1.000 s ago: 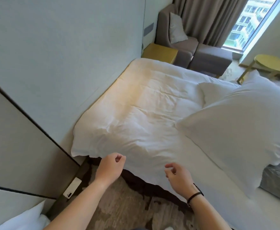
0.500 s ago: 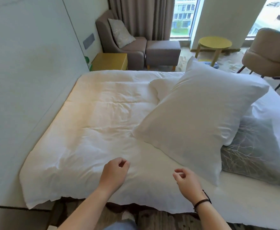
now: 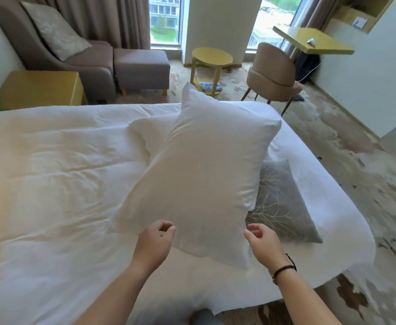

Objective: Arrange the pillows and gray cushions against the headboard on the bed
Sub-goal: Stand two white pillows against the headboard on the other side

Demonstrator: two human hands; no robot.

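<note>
Head view: bed [image 3: 51,184] fills the frame. White pillow [image 3: 204,179] lies centre, long axis running 1 to 7 o'clock, near edge just beyond both hands. Gray cushion [image 3: 283,207] sits partly beneath it at 3 o'clock. Left hand [image 3: 153,242] and right hand [image 3: 263,245] flank the near edge equally, fingers loosely curled, holding nothing.

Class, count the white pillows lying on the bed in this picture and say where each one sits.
2: a large pillow on top, overlapping a gray cushion; a second pillow partly hidden behind it. More may be hidden.
</note>
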